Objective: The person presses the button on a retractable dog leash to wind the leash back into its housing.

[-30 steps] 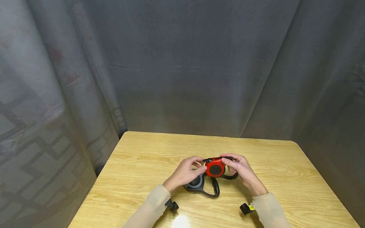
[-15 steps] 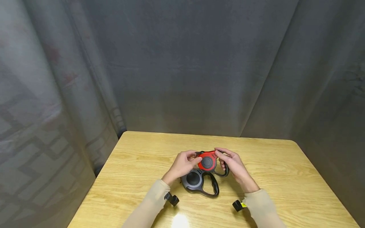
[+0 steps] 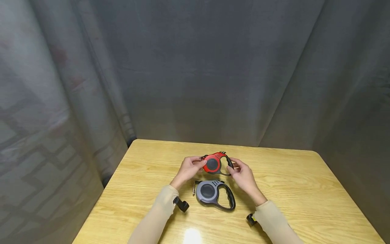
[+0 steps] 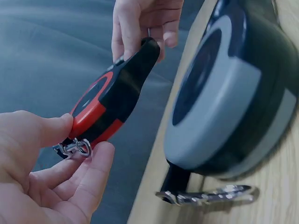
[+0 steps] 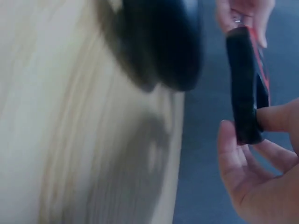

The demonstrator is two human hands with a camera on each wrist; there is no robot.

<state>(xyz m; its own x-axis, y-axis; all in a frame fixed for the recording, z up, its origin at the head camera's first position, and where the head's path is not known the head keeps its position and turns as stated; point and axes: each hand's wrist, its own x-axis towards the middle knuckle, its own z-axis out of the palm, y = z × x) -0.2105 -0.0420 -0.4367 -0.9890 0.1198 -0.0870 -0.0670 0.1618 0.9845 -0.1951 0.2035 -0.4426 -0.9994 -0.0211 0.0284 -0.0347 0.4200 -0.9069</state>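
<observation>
A red and black retractable dog leash (image 3: 211, 164) is held between both hands over the far half of the table. My left hand (image 3: 186, 170) pinches the body's left end between thumb and fingers, beside the metal clip (image 4: 77, 147). At the other end my right hand (image 3: 244, 177) pinches the black loop handle (image 5: 245, 88), thumb on one side and fingers on the other. Nearer to me, a grey and black retractable leash (image 3: 208, 191) lies flat on the table, its handle to the right and its metal clip (image 3: 194, 188) to the left.
The light wood table (image 3: 146, 176) ends at a far edge, with a dark grey curtain (image 3: 195, 84) behind it. Small black cameras hang from both sleeves, one at the left wrist (image 3: 181, 204) and one at the right wrist (image 3: 251, 220).
Both hands have carried the red leash away and to the left, off the grey one, which is now fully in view. The right hand's grip has shifted from the leash's top to its handle.
</observation>
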